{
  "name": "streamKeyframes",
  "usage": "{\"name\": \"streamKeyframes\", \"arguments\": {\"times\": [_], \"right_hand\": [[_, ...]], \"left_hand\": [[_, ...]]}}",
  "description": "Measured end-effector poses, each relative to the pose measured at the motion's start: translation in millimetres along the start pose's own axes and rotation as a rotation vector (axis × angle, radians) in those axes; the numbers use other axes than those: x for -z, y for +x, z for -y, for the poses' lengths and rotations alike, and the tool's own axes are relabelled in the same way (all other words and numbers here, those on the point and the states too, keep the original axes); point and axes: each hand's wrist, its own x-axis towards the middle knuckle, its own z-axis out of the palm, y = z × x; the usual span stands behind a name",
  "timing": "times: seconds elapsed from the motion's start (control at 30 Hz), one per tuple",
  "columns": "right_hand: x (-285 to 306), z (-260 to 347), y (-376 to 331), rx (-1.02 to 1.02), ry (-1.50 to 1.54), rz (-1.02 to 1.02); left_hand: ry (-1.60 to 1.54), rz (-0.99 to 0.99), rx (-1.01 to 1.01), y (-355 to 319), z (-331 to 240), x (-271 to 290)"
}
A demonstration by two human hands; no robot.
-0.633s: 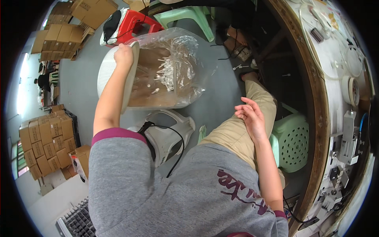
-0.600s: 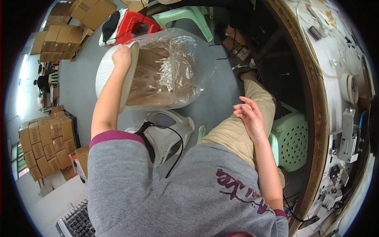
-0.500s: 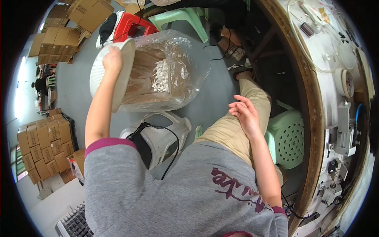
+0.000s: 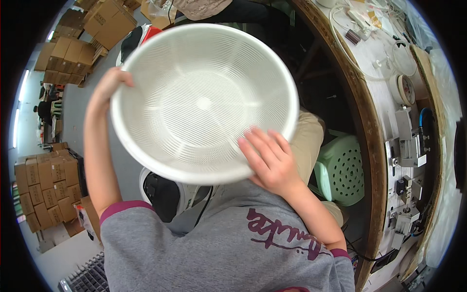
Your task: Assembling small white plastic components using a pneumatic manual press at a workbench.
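Note:
A large white plastic colander [image 4: 199, 104] is held up before me, its slotted inside turned toward me and nothing lying in it. My left hand [image 4: 109, 87] grips its rim at the left, thumb over the edge. At the lower right, my right hand [image 4: 272, 163] clasps the rim, with the fingers reaching over onto the inner wall and the thumb beneath. The colander hides the floor behind it, where a carton lined with clear plastic stood in the earlier frame.
On my right runs a wooden-edged workbench [image 4: 362, 102] with metal fixtures [image 4: 411, 155] and a tape roll [image 4: 404, 90]. A green stool [image 4: 343, 170] stands beside my leg. Stacked cartons [image 4: 48, 187] fill the left. A black bag [image 4: 163, 197] lies on a white stool below the colander.
The colander has swung from edge-on at the left to the middle, its inside now toward me. My right hand has moved from above my leg onto its rim.

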Motion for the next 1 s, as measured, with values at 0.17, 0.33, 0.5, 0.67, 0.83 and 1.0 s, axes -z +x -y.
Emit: {"name": "streamKeyframes", "arguments": {"times": [0.17,0.33,0.5,0.67,0.83,1.0], "right_hand": [[60.6,12.1,-20.7,0.013,0.116,0.343],[130.9,28.8,-11.9,-0.330,0.068,0.505],[171.6,49.4,-7.0,-0.556,0.016,0.640],[181.8,65.8,4.0,-0.736,-0.058,0.519],[205.2,85.2,-17.6,-1.227,-0.113,0.280],[172.0,73.1,-83.3,-1.247,-0.354,0.406]], "left_hand": [[-0.521,0.295,-0.001,9.7,46.0,-81.7],[0.039,0.136,0.068,89.8,168.1,-139.0],[0.209,0.046,-0.052,127.0,223.2,-202.3],[0.392,0.032,0.018,134.3,250.3,-258.0],[0.603,0.027,0.128,143.5,230.4,-273.8],[0.657,0.058,0.116,143.0,234.7,-275.2]]}}
